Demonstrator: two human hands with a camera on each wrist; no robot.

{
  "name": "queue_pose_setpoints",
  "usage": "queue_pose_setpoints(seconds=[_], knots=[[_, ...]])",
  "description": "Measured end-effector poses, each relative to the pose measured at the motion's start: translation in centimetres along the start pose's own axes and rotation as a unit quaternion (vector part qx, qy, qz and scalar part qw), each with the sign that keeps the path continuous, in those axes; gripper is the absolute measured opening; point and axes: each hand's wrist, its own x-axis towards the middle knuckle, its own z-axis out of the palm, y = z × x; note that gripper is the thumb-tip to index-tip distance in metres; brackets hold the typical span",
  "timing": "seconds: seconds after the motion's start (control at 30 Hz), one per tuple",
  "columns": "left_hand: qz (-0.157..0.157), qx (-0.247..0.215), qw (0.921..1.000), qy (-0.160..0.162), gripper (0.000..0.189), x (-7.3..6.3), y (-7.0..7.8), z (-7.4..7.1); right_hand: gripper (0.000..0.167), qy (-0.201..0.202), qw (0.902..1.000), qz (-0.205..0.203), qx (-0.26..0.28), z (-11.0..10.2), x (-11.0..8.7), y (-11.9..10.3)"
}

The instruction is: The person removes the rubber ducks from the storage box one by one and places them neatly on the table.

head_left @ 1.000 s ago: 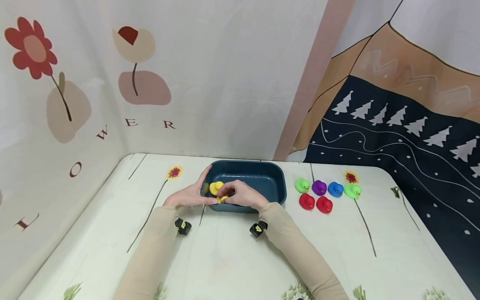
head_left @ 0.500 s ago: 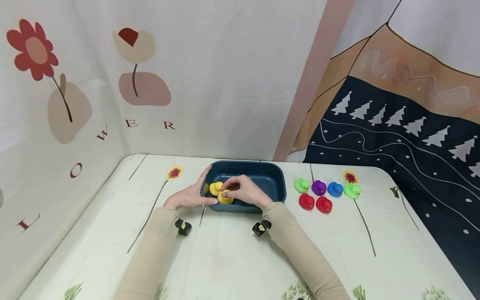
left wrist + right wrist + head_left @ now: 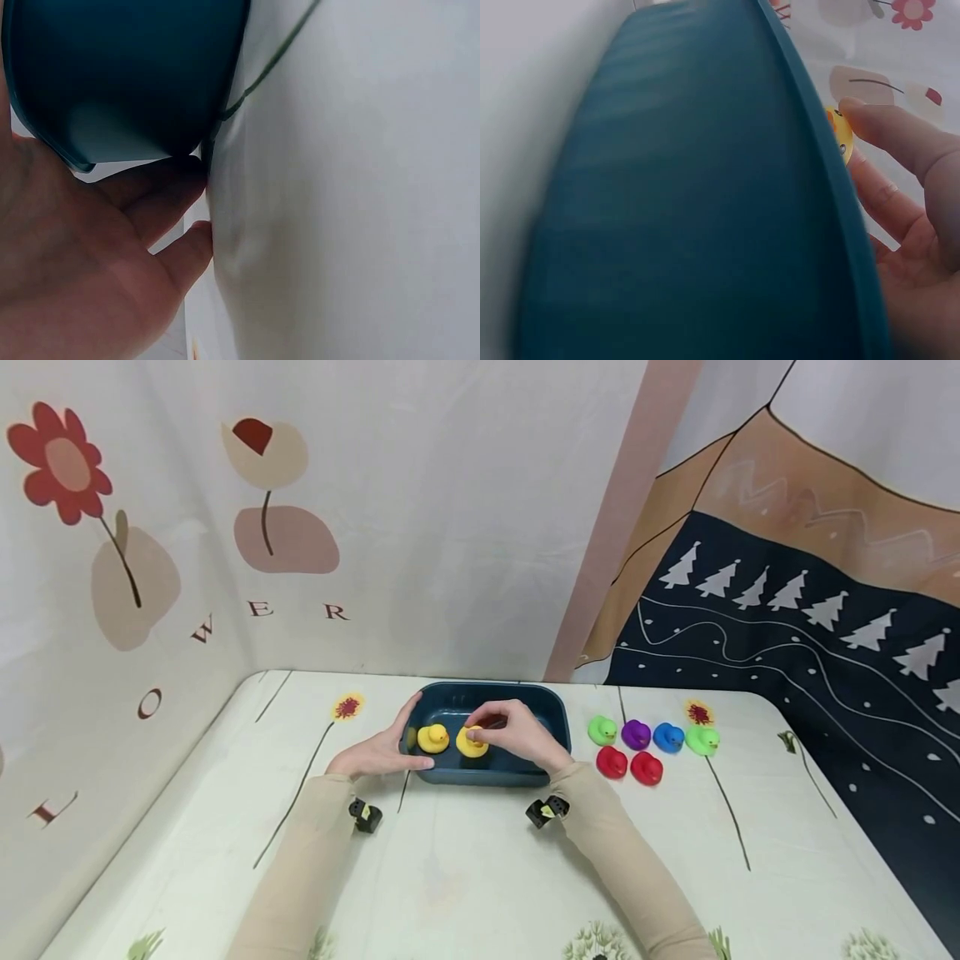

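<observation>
A dark blue rectangular tub (image 3: 491, 777) stands at the table's back middle. My left hand (image 3: 378, 753) holds its left end, the thumb along the front rim and a finger reaching up to the back left corner. In the left wrist view, other fingers (image 3: 161, 195) rest against the tub's outside, low near the table. Inside the tub, a yellow rubber duck (image 3: 432, 739) sits at the left. My right hand (image 3: 517, 733) pinches a second yellow rubber duck (image 3: 472, 743) between thumb and fingertips, near the tub's middle. The tub's wall hides most of that duck in the right wrist view.
Right of the tub, several rubber ducks sit in two rows: a green duck (image 3: 602, 731), a purple duck (image 3: 636, 735), a blue duck (image 3: 668, 738) and another green duck (image 3: 702, 741) behind two red ones (image 3: 647, 769). A printed cloth wall (image 3: 450, 527) rises behind.
My right hand has carried the second yellow duck to the right inside the tub, apart from the first duck. The left hand stays at the tub's left end.
</observation>
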Motion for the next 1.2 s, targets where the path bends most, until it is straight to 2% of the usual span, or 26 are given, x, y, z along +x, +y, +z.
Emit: queue_pose_setpoints(seconds=[0.4,0.67,0.93,1.2], knots=[[0.004,0.004,1.0000,0.003,0.113,0.1,0.0,0.1,0.019,0.033,0.9994,-0.012,0.001,-2.9,-2.3,0.2],[0.007,-0.002,1.0000,-0.001,0.114,0.0,0.1,0.0,0.021,0.063,0.9976,0.030,0.004,-5.2,-4.3,-0.1],[-0.006,0.005,1.0000,0.001,0.113,-0.1,0.2,0.0,0.026,0.080,0.9946,0.066,-0.002,-7.3,-5.9,-0.5],[-0.006,0.003,1.0000,-0.002,0.115,-0.1,0.2,0.0,0.031,0.086,0.9926,0.081,-0.029,-8.8,-7.3,0.1]])
